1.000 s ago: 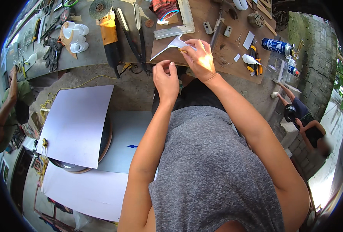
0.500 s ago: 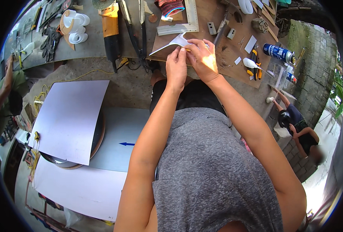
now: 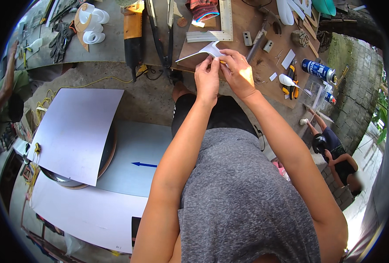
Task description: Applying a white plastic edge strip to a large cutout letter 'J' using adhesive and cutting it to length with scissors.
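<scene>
Over the bench's near edge, a thin white curved piece (image 3: 211,49) with a long pointed end is held between my two hands. My left hand (image 3: 208,79) pinches its near side with thumb and fingers closed. Close beside it, my right hand (image 3: 239,73) has its fingers closed at the piece's right end. Something small and yellow (image 3: 223,62) shows at the right fingertips, too small to name. The piece's lower edge is hidden behind my fingers.
A metal square (image 3: 209,36), pliers (image 3: 292,81), a white squeeze bottle (image 3: 286,79) and a blue can (image 3: 318,70) lie on the bench. An orange-and-black power tool (image 3: 133,41) is at left. White sheets (image 3: 78,131) stand behind me; other people are at both sides.
The whole view has shifted slightly, so the bench things sit a little further right. Both hands stay closed at the white piece, with only a small shift of the fingers.
</scene>
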Tool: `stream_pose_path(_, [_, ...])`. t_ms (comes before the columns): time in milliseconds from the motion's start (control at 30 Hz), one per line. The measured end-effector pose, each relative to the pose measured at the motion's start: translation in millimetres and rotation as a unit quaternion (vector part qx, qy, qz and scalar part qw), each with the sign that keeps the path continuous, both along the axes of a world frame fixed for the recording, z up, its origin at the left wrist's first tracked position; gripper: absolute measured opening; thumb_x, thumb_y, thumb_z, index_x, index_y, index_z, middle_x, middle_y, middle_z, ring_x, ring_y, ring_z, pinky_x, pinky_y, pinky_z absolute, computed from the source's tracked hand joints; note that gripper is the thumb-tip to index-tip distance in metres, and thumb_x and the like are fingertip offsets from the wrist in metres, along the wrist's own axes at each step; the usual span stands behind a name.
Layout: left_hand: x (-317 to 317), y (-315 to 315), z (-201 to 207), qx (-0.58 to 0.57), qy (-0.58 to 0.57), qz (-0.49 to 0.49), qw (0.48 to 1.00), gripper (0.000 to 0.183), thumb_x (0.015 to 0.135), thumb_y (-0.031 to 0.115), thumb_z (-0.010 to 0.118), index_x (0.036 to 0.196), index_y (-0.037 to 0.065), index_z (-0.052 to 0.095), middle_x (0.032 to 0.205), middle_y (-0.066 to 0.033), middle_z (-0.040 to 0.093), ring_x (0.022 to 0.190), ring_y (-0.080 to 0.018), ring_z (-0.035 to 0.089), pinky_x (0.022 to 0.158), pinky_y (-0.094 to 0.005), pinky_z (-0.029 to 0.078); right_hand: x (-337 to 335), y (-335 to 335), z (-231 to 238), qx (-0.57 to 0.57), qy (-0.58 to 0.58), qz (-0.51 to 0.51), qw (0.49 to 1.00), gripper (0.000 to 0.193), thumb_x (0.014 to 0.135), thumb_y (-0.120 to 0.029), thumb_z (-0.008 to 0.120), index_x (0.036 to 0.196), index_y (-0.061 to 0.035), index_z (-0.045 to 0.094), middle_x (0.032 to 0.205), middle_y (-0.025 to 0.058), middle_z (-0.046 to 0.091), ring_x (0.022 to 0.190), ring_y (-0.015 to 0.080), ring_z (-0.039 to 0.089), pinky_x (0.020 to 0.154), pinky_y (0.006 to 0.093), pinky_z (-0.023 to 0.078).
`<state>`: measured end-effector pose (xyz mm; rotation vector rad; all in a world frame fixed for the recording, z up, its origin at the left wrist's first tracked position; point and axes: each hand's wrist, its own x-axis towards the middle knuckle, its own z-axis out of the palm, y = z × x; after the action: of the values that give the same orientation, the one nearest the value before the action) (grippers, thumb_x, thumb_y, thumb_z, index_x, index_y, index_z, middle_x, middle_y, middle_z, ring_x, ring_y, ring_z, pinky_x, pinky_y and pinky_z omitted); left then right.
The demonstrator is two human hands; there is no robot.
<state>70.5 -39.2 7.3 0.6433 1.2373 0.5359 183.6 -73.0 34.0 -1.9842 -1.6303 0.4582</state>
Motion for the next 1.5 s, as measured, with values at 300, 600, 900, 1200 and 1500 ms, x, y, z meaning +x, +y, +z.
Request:
stream_pose_path(300, [6,4,0,-0.019,0.064,0.046,0.997,0.036,0.093,0.021,0.071,0.116,-0.006,0.07,0.109,-0.0149,0.071,0.096,-0.0193,0.065,0.086,-0.0312,0.05,4,-5,1,-0.007,0.033,0.013,0.999,0.019,0.081,-0.005,0.071,0.1,-0.0043,0.066,0.119,0.0135,0.066,0.108,0.0349,0.063,0.094,0.0424,0.05])
stream_pose_path(600, [9,4,-2,-0.006,0.12,0.036,0.992,0.033,0.091,0.021,0.072,0.112,-0.004,0.072,0.106,-0.0159,0.073,0.095,-0.022,0.068,0.088,-0.0338,0.051,10,-5,3,0.004,0.045,0.03,0.999,0.018,0.081,-0.003,0.071,0.098,-0.0012,0.064,0.12,0.0143,0.065,0.11,0.0347,0.062,0.095,0.042,0.05])
stream_pose_path(900, [8,0,-8,-0.011,0.106,0.048,0.993,0.033,0.091,0.022,0.073,0.11,-0.004,0.073,0.104,-0.0136,0.074,0.093,-0.0181,0.066,0.086,-0.0319,0.05,12,-5,3,0.013,0.059,0.032,0.998,0.018,0.082,0.0,0.07,0.098,-0.0004,0.063,0.121,0.0135,0.066,0.108,0.034,0.064,0.09,0.041,0.052])
stream_pose_path(1200, [10,0,-6,-0.017,0.094,0.058,0.994,0.03,0.092,0.016,0.073,0.11,-0.007,0.071,0.087,-0.0013,0.065,0.077,-0.008,0.052,0.071,-0.0237,0.044,16,-6,1,0.017,0.071,0.044,0.996,0.018,0.082,-0.002,0.07,0.097,-0.0018,0.061,0.119,0.0144,0.066,0.111,0.0341,0.063,0.098,0.0441,0.048])
stream_pose_path(1500, [10,2,-7,0.009,0.146,0.029,0.989,0.034,0.091,0.022,0.072,0.11,-0.007,0.07,0.104,-0.0151,0.073,0.096,-0.0206,0.068,0.088,-0.0322,0.05,25,2,23,0.035,0.07,0.045,0.996,0.016,0.081,-0.004,0.071,0.096,-0.0043,0.064,0.106,0.0093,0.068,0.099,0.0313,0.064,0.088,0.0425,0.048])
